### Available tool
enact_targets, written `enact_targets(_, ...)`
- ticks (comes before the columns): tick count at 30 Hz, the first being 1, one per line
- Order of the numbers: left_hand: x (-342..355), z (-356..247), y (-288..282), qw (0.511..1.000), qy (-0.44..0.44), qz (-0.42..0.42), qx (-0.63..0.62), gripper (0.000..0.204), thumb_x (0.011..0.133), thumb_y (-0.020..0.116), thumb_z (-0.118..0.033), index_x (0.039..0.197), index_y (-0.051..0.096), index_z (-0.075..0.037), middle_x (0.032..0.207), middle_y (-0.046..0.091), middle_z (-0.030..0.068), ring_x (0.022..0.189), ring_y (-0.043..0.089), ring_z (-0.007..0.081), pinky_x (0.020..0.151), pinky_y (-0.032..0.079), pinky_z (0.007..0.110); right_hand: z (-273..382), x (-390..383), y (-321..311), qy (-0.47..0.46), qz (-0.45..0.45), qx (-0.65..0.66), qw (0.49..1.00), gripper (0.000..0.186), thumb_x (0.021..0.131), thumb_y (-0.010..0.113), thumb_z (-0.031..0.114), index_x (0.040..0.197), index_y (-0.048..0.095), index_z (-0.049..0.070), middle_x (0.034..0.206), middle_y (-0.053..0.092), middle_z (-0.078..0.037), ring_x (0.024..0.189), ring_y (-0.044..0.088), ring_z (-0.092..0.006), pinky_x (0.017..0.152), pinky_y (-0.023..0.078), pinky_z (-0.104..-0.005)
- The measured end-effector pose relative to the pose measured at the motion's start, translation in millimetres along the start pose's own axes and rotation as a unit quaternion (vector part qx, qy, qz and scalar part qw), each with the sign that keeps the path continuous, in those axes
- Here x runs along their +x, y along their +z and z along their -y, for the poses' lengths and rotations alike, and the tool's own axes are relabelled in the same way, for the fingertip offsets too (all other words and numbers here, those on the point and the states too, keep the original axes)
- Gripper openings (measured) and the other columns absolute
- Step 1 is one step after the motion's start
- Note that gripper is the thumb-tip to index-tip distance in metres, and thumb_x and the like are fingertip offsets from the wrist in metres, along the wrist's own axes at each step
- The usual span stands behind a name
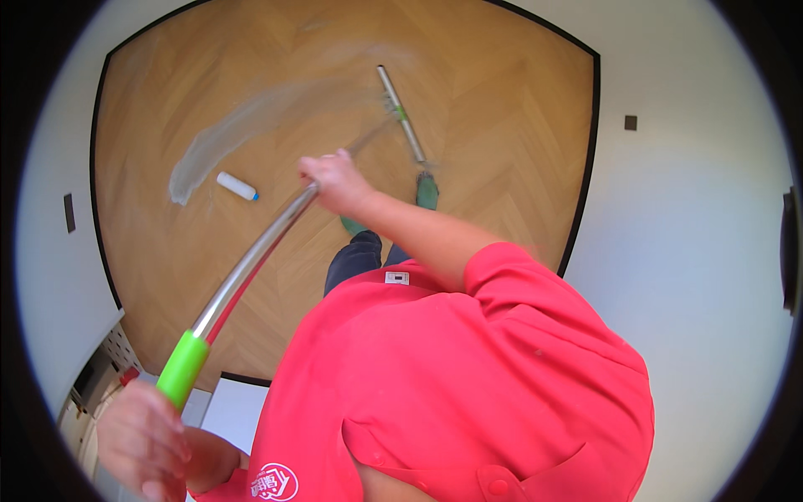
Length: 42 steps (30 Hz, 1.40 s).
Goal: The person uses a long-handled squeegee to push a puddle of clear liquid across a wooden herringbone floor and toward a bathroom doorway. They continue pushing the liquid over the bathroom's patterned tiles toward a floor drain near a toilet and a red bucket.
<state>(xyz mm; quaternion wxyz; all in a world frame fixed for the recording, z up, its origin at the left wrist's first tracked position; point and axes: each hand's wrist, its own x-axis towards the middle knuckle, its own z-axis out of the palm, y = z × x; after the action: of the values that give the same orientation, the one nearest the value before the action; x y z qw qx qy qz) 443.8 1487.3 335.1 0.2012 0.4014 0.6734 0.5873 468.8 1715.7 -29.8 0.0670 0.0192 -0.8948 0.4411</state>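
The mop (pixel 251 259) is a long tool with a shiny metal pole, a bright green grip at its upper end and a flat head (pixel 403 117) lying on the floor toward twelve o'clock. It runs from about seven o'clock up to the centre, then on to the head, which is blurred by motion.

The wooden floor (pixel 502 125), laid in a herringbone pattern and edged by a dark skirting strip, fills the upper half of the view. A pale, wet-looking streak (pixel 217 142) curves across it at about ten o'clock, so I judge that part has been wiped; the boards around it, toward one and three o'clock, look dry and are probably left to do.

The person's red shirt (pixel 468 376) takes up the lower right, from four to six o'clock. White walls surround the floor.

The right hand (pixel 339 182), near the centre, is clamped around the pole partway down. The left hand (pixel 146 439), at seven o'clock, is closed on the top end just below the green grip.

A small white cylinder with a blue end (pixel 237 186) lies on the floor at ten o'clock, just beside the streak and apart from the mop. Green shoes (pixel 427 191) show beside the right forearm.
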Motion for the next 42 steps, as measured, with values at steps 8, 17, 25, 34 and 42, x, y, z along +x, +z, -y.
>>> enact_targets(8, -75.1, -35.0, -1.6, 0.984, 0.028, -0.172, 0.040, 0.029, 0.078, 0.053, -0.012, 0.054, 0.038, -0.010, 0.050, 0.043, 0.0031, 0.045, 0.043, 0.0166, 0.052, 0.037, 0.037, 95.6, 46.9, 130.8, -0.080, 0.091, 0.083, 0.989, 0.016, 0.073, 0.065, 0.010, 0.084, 0.054, 0.016, 0.075, 0.061, -0.006, 0.082, 0.060, -0.0297, 0.078, 0.038, -0.0464)
enact_targets(17, -125.3, -37.7, 66.5, 0.852, -0.069, -0.514, -0.071, 0.041, 0.097, 0.041, -0.017, 0.058, 0.029, -0.018, 0.055, 0.033, -0.0020, 0.062, 0.035, 0.0118, 0.084, 0.032, 0.033, 80.7, 10.8, 100.2, -0.067, 0.209, 0.034, 0.975, 0.014, 0.075, 0.063, 0.009, 0.086, 0.056, 0.015, 0.080, 0.063, -0.008, 0.088, 0.061, -0.0300, 0.083, 0.038, -0.0455)
enact_targets(25, -88.2, 55.4, 134.3, 0.846, -0.198, -0.429, -0.245, 0.043, 0.101, 0.036, -0.018, 0.058, 0.037, -0.016, 0.054, 0.037, -0.0012, 0.061, 0.042, 0.0138, 0.087, 0.041, 0.036, -59.7, -155.2, -19.1, 0.084, 0.102, -0.071, 0.989, 0.014, 0.075, 0.064, 0.011, 0.085, 0.055, 0.014, 0.077, 0.060, -0.008, 0.085, 0.060, -0.0308, 0.085, 0.037, -0.0527)
enact_targets(34, -10.8, 143.3, 271.7, 0.938, -0.021, 0.138, -0.318, 0.031, 0.080, 0.060, 0.004, 0.057, 0.041, -0.002, 0.056, 0.041, 0.0101, 0.057, 0.047, 0.0301, 0.061, 0.041, 0.038, -163.9, -400.7, -132.0, 0.351, 0.148, 0.034, 0.924, 0.030, 0.073, 0.077, 0.016, 0.095, 0.059, 0.007, 0.074, 0.056, -0.010, 0.070, 0.055, -0.0221, 0.063, 0.046, -0.0332)
enact_targets(42, -41.8, 103.6, 204.9, 0.915, 0.074, 0.249, -0.308, 0.039, 0.077, 0.065, 0.004, 0.054, 0.036, -0.008, 0.054, 0.037, 0.0073, 0.050, 0.043, 0.0272, 0.052, 0.036, 0.038, -78.0, -355.2, -79.6, 0.249, 0.083, -0.028, 0.965, 0.015, 0.079, 0.071, 0.016, 0.085, 0.063, 0.006, 0.070, 0.059, -0.010, 0.067, 0.057, -0.0250, 0.063, 0.046, -0.0358)
